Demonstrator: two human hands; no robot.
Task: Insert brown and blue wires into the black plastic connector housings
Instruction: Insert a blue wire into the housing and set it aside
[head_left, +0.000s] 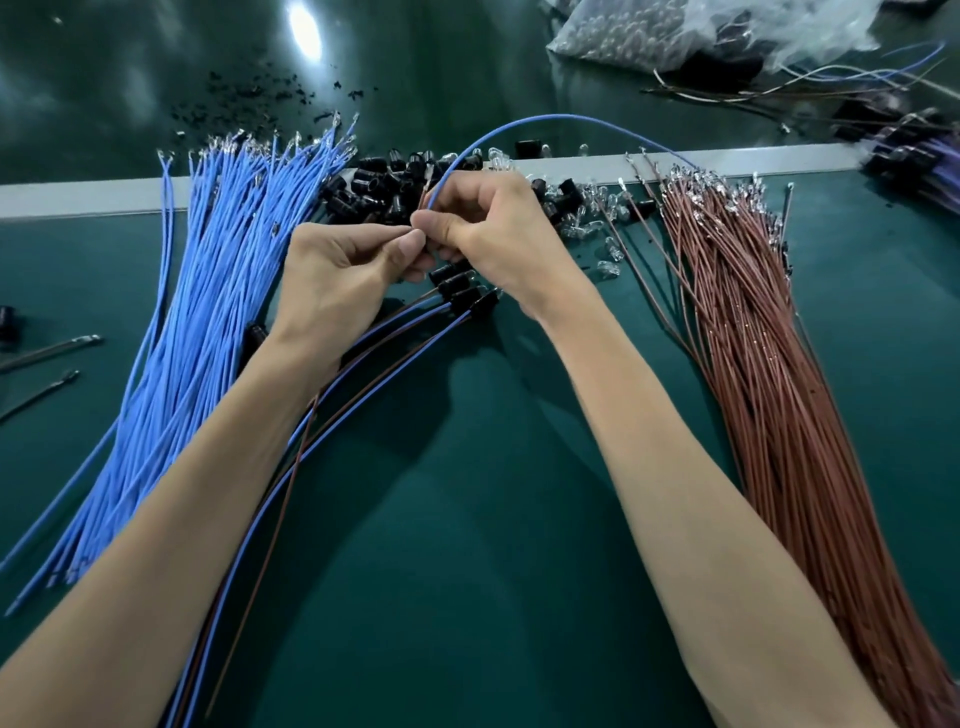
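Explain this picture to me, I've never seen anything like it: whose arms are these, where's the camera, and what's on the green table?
No machine here: a person works bare-handed, filmed by a camera on their head looking down. On the green table lie a blue wire bundle, a brown wire bundle and, between them, a pile of black housings. The right hand pinches one blue wire that arches away; the left hand pinches at the same spot, its contents hidden. Wired housings lie just below the hands.
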